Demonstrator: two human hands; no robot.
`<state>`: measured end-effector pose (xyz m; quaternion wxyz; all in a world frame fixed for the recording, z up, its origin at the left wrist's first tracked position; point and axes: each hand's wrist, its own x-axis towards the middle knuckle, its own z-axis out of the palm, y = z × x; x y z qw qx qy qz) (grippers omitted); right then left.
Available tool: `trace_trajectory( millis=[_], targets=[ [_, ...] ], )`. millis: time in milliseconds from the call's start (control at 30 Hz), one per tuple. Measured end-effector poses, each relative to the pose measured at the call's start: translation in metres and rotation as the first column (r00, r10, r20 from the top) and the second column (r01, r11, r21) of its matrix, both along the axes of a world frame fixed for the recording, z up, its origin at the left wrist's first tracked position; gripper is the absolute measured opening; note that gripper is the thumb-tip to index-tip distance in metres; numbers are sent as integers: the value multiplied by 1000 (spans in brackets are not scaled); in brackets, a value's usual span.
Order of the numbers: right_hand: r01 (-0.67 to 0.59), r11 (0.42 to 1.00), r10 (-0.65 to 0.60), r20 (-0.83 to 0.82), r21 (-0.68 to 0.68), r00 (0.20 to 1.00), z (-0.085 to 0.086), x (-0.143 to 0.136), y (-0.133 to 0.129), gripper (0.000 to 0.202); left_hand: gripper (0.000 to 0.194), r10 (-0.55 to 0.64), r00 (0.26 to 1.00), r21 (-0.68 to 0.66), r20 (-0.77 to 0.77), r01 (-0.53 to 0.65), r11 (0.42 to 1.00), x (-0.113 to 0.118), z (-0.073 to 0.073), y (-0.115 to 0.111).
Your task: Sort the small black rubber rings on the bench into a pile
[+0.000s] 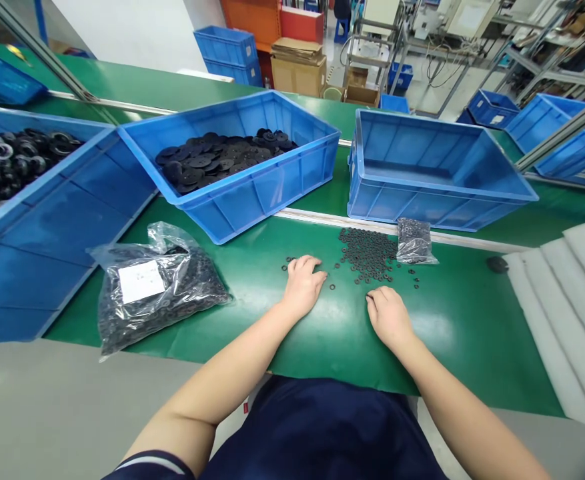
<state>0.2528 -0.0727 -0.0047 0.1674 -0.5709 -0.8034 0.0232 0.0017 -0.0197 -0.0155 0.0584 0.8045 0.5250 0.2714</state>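
Observation:
My left hand [303, 285] rests on the green table with its fingers apart and slightly curled. Several small black rings [289, 261] lie just past its fingertips, and a single one [332, 287] is to its right. My right hand [388, 313] is pinched at the near side of a loose pile of small black rings [369, 253]. A dark ring [369, 295] shows at its thumb and fingertip, partly hidden. Touching the pile's right side is a small clear bag [415, 241] filled with dark pieces.
To the left, a large clear bag [157, 300] of black parts carries a white label. Behind stand a blue crate [272, 193] of black discs and another blue crate [437, 200]. Far left, a crate [72, 220] holds black rings. White foam sheets [562, 300] lean in at right.

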Motion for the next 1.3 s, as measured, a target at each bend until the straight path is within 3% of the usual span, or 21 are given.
trace_trajectory(
  millis=[133, 233, 333, 533, 667, 933, 1133, 1200, 1300],
  targets=[
    [95, 995, -94, 28, -39, 995, 3, -3, 5, 27, 18, -20, 999, -17, -49, 19, 1000, 6, 2, -4],
    [216, 972, -216, 2, -93, 976, 4, 3, 13, 23, 13, 46, 997, -5, -59, -47, 999, 0, 4, -3],
    [243, 965, -249, -52, -95, 967, 3, 11, 18, 23, 16, 88, 993, -10, -73, -89, 996, -8, 6, -2],
    [126, 991, -132, -198, -43, 971, -1, 18, 16, 23, 12, -125, 988, -73, -93, 119, 990, -3, 8, -4],
    [58, 997, -66, -201, -45, 977, 0, 17, 17, 22, 13, -170, 983, -75, -66, 165, 983, 9, 6, -1],
    [-57, 994, 34, -237, -90, 971, 8, -27, 22, 21, 24, -143, 989, -56, -46, 141, 988, 19, 5, 5],
    [-47, 989, 27, -142, -142, 990, 9, -61, 37, 22, 25, -153, 988, -19, -17, 153, 988, 5, 6, -5],
    [-36, 987, 22, -90, -156, 996, 9, -64, 42, 24, 23, -99, 994, 14, 35, 99, 995, -4, 7, -3],
    [-40, 982, 44, 18, -187, 999, 13, -67, 45, 26, 20, 86, 988, 38, 127, -92, 995, -20, 6, 6]
  ],
)
